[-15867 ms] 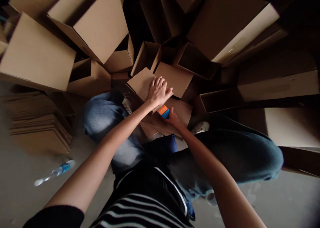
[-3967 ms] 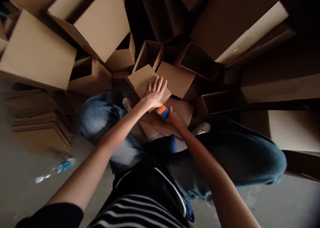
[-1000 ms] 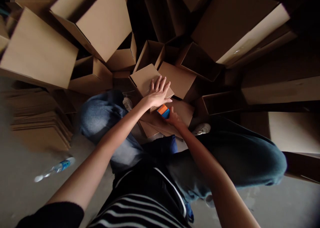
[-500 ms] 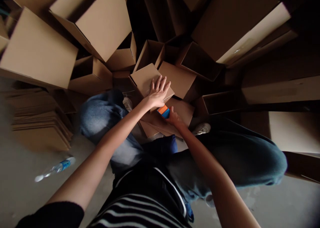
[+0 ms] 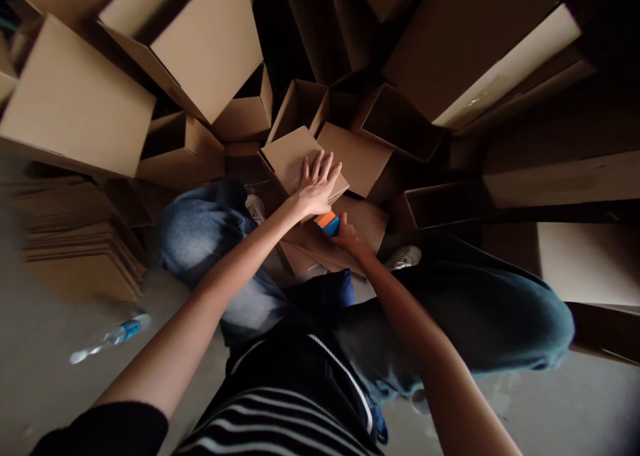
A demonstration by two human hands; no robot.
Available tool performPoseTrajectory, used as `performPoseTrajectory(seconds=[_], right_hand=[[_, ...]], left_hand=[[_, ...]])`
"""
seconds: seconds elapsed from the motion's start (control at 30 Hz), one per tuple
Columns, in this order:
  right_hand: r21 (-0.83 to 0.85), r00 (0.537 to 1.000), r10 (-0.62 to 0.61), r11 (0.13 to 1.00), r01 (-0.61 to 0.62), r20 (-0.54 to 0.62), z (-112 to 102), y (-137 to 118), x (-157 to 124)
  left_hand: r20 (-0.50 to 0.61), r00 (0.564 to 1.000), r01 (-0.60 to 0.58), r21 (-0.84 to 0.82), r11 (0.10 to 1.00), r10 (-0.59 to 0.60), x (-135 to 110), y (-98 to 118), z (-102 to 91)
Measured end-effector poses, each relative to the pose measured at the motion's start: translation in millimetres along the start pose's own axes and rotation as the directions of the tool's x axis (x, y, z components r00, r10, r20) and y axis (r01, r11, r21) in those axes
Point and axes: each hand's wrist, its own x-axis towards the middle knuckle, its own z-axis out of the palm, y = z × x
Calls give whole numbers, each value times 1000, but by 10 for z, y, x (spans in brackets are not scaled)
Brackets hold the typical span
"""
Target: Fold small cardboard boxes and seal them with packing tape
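My left hand (image 5: pixel 317 187) lies flat with spread fingers on a cardboard box flap (image 5: pixel 287 159), pressing near its lower edge. A second flap (image 5: pixel 355 159) stands just to the right of my fingertips. My right hand (image 5: pixel 347 236) sits lower, its fingers against a small orange-and-blue object (image 5: pixel 327 223), which is partly hidden under the edge of the flap and my left palm. I cannot tell exactly what that object is. The cardboard box (image 5: pixel 330 226) rests low between my knees, and its inside is hidden.
Several large cardboard boxes (image 5: pixel 200 49) crowd the top and right of the view. A stack of flat cardboard (image 5: pixel 80 259) lies at left on the concrete floor (image 5: pixel 45 383), near a plastic water bottle (image 5: pixel 117 336). My jeans-covered knee (image 5: pixel 200 239) and a white sneaker (image 5: pixel 403 257) flank the box.
Since the earliest frame, my left hand has flattened and spread on the flap. Over the last second, both hands and the orange-and-blue object have stayed nearly still.
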Motion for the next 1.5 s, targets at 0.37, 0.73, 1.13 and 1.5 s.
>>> performPoseTrajectory(seconds=[0.37,0.73,1.13,1.5], right_hand=[[4,1000,7,1000,-8,23,-43,-23,-26],[16,1000,0,1000,0,8,-8,1,10],[3,1000,7,1000,-7,10,-67,-48,-59],[13,1000,6,1000,-6,12,-51,-28,-37]], left_hand=[[27,999,20,-28,999,-19,-1,49,-57],[52,998,31,-41,999,-29,8,67,-57],[-31,1000,-4,-62,998,2,-2,11,4],[49,999,20,-43,999,-18,7,76,-75]])
